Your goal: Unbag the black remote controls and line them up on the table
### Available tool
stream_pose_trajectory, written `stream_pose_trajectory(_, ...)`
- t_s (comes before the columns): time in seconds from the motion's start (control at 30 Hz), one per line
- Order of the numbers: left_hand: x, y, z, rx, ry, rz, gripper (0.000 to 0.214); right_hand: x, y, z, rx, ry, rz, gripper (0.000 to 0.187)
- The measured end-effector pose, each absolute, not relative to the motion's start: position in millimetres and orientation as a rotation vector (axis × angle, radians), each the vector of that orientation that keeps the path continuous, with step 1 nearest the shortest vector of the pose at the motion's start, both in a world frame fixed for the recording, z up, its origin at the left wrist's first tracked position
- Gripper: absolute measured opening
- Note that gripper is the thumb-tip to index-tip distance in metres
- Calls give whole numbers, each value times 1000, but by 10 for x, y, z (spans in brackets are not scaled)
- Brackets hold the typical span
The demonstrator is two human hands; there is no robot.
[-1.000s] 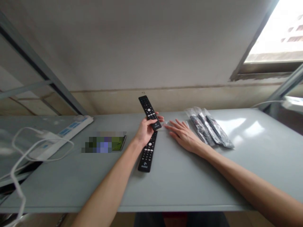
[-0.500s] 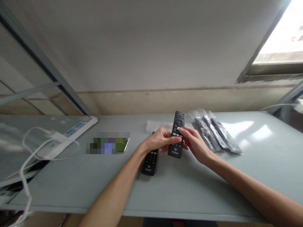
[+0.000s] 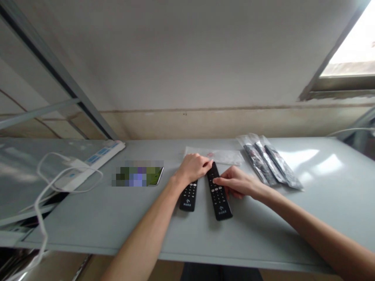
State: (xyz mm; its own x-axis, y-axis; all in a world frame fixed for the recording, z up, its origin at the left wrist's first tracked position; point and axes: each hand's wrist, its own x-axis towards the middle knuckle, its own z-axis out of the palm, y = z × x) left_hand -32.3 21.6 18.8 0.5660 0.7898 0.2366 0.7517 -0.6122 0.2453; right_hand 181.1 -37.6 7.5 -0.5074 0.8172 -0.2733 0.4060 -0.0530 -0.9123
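Note:
Two black remote controls lie side by side on the grey table (image 3: 263, 230). My left hand (image 3: 193, 168) rests curled over the top of the left remote (image 3: 188, 194) and touches the upper end of the right remote (image 3: 219, 194). From the right side, my right hand (image 3: 237, 183) pinches that right remote with thumb and fingertips at its middle. This remote lies flat on the table, buttons up. An empty clear plastic bag (image 3: 218, 156) lies just behind both hands.
Three bagged remotes (image 3: 271, 164) lie at the right rear. A phone (image 3: 139, 176) lies to the left. A white power strip (image 3: 93, 160) with a white cable (image 3: 43, 187) sits at the far left. A wall stands behind and a window is at the upper right.
The remote I held up in my left hand passed between both hands and now lies flat on the table, to the right of the other remote.

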Motion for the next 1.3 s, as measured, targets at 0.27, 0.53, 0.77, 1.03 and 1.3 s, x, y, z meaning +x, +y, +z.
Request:
stream_pose_trajectory(0.27, -346, 221, 159, 2708, 1243, 546, 38, 1618, -485, 37, -1372, -1993, 1342, 62)
stream_pose_trajectory(0.53, -358, 243, 164, 2734, 1229, 508, 34, 1539, -549, 25, -1288, -2264, 738, 37)
stream_pose_trajectory(0.77, -368, 244, 170, 2727, 1248, 508, 31, 1563, -544, -53, -1267, -2360, 597, 32)
stream_pose_trajectory(1.03, -362, 225, 194, 2698, 1262, 519, 30, 1591, -510, -35, -1268, -2416, 553, 38)
stream_pose_trajectory(1.3, -365, 194, 313, 2552, 1217, 817, 42, 1582, -497, -31, -1248, -2443, 500, 44)
